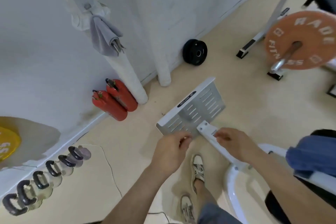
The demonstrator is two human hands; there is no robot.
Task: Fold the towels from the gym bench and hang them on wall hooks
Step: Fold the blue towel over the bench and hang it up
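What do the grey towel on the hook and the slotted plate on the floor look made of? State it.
Grey towel: soft woven cloth, matte, probably cotton terry or microfibre; it drapes in limp folds.
Slotted plate: sheet metal, light grey and smooth, likely painted or coated; crisp punched slots, thin rigid edge.

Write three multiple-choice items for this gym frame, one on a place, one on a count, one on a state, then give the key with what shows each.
1. Where is the blue towel?
A. On a wall hook
B. On the bench at the right
C. On the floor by the kettlebells

2. How many red fire extinguishers stand by the wall?
A. One
B. Two
C. Four

3. What do the left hand and the right hand hold?
A. Nothing
B. A grey towel between them
C. A kettlebell each

Key: 1 B, the blue cloth lies on the bench pad at the right edge. 2 B, two red cylinders stand side by side. 3 A, both hands are empty, fingers loosely curled, while the grey towel hangs from a wall hook.
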